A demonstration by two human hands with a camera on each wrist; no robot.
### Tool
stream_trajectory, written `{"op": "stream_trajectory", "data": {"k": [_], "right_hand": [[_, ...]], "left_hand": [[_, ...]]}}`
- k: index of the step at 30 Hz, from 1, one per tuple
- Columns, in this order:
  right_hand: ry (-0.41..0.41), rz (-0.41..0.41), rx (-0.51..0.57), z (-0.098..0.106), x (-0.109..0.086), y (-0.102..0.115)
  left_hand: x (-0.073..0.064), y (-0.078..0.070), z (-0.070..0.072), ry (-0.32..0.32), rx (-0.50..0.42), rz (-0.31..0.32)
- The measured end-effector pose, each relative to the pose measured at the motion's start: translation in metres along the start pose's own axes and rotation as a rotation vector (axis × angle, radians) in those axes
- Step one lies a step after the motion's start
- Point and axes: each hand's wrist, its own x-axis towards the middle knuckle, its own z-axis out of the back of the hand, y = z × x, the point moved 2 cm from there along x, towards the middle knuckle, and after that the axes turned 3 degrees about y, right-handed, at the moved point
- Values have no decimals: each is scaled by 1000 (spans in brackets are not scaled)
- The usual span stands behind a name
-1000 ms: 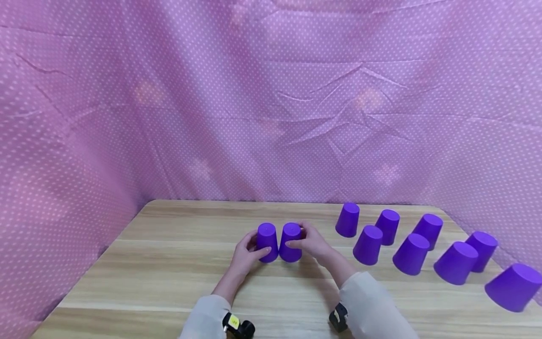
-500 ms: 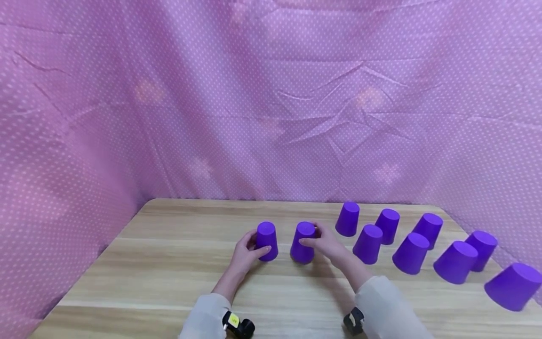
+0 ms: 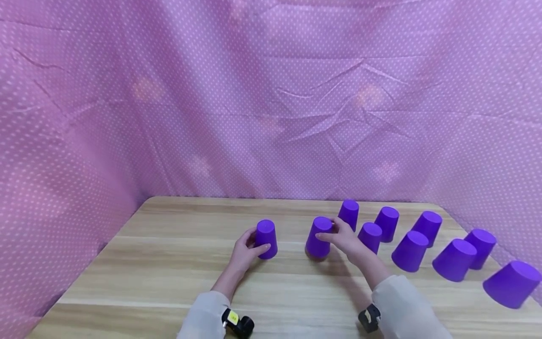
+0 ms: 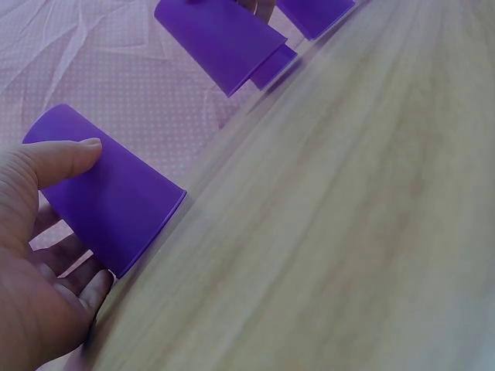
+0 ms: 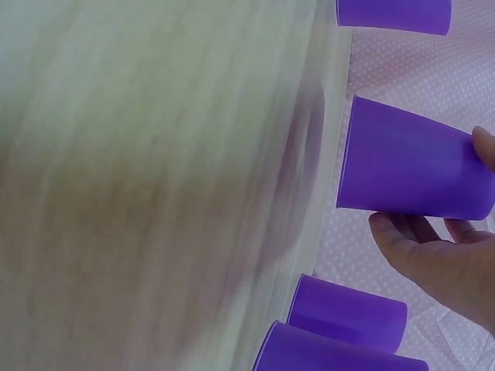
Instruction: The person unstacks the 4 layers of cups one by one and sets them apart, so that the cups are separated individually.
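Observation:
My left hand (image 3: 244, 249) grips an upside-down purple cup (image 3: 265, 239) near the middle of the table. In the left wrist view its thumb lies along the near side of the cup, with the fingers behind and under it. To the right, my right hand (image 3: 345, 238) holds a second purple cup (image 3: 318, 240) between thumb and fingers, also mouth down. The right wrist view shows a gap between the rim of this held cup (image 5: 418, 162) and the tabletop, with a shadow on the wood. Its far side is hidden by the fingers.
Several more upside-down purple cups stand in two slanting rows on the right, among them a front cup (image 3: 410, 252) and a back cup (image 3: 386, 223). The wooden table (image 3: 148, 263) ends at a pink dotted curtain (image 3: 271, 117). Black wrist cameras (image 3: 241, 326) sit by the sleeves.
My right hand has carried its cup rightward, away from the left cup, and raised it off the table. The left hand keeps its cup in place.

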Motion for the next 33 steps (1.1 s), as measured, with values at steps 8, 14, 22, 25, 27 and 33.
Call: {"op": "stream_trajectory", "data": {"k": [8,14,22,25,27,33], "right_hand": [[4,-15,6,4,1,-4],[-4,-44,-24,7,-4,-10],[0,-39,-24,9,-5,-14],[6,-37,-11,9,-6,-15],[10,-35,2,9,-6,-17],[4,-22,37,8,-6,-21]], "left_hand": [[2,-2,0,1,0,1],[1,-1,0,2,7,1],[0,1,0,-7,7,2],[-1,2,-1,-8,11,-5],[-1,2,-1,-7,15,-17],[-2,2,-2,-2,21,-29]]}}
